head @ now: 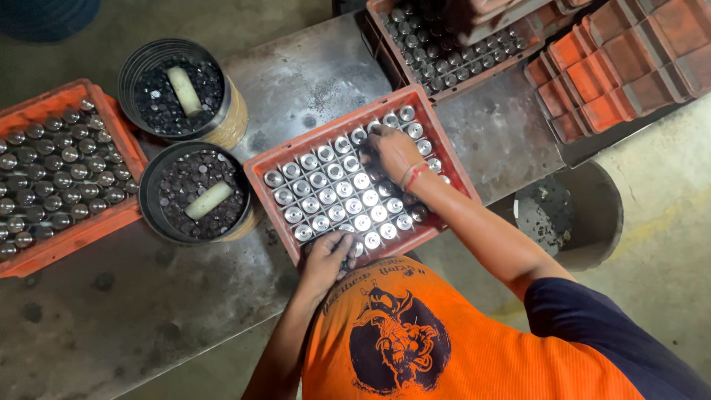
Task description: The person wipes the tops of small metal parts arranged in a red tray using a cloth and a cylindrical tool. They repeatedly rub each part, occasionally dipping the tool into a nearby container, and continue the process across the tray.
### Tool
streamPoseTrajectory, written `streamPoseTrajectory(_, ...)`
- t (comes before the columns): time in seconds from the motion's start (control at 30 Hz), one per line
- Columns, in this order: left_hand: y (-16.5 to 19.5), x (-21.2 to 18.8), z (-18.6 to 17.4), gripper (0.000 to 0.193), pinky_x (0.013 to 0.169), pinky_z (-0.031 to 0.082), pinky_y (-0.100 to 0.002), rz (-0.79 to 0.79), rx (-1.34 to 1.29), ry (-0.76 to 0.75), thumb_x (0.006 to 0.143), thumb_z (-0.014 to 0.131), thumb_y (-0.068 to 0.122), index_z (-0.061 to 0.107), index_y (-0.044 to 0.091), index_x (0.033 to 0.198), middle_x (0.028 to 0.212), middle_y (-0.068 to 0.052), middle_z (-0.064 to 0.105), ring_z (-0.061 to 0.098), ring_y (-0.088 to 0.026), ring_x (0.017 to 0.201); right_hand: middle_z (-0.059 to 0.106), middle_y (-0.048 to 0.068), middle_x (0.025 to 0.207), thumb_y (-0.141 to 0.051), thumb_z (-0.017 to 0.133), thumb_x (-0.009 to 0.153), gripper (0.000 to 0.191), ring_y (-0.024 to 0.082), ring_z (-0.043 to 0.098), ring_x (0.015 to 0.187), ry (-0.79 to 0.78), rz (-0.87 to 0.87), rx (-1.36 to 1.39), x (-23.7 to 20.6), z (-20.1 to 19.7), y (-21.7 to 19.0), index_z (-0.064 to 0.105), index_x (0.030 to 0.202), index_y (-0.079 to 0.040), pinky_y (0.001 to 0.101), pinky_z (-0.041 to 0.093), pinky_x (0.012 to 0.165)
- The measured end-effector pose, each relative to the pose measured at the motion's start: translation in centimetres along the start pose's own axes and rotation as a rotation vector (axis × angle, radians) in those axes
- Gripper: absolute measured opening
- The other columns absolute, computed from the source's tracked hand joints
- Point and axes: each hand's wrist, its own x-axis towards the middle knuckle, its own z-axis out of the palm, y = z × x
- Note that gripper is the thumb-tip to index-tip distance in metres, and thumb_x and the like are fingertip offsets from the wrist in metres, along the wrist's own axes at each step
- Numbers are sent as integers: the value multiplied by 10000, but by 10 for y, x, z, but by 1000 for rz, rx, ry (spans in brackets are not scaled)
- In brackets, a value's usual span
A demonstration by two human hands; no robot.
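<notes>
Orange plastic crate (pixel 261 161) of upright silvery metal cylinders (pixel 335 191) sits mid-table. The right hand (pixel 392 152), at one o'clock in the crate, rests fingers-down on the cylinders; grip unclear. The left hand (pixel 326 259), at six o'clock, curls over the crate's near rim. Two dark tubs (pixel 194 194) stand at nine o'clock.

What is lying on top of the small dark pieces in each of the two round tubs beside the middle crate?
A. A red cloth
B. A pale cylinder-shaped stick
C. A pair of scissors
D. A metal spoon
B: one pale cylinder lies across the dark pieces in the far tub, and another in the near tub.
</notes>
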Motion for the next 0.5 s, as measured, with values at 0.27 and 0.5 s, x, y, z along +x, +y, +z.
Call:
streamPoseTrajectory(0.27, -12, 5, 1, 118, 476, 370, -191, -3, -102, 14, 1027, 558, 151, 505, 107, 1122, 813, -5, 602, 573, -83, 640, 757, 102, 901, -232, 819, 833, 288, 230, 753, 762, -406, 64, 671, -83, -23, -59, 758, 1066, -73, 345, 570, 695)
streamPoseTrajectory(0.5, -19, 12, 4, 121, 510, 399, -219, -17, -58, -30, 1044, 548, 178, 500, 95, 1116, 828, -37, 599, 571, -101, 651, 769, 80, 885, -153, 743, 869, 269, 212, 761, 790, -350, 127, 689, -92, -11, -39, 734, 1127, -76, 336, 595, 763)
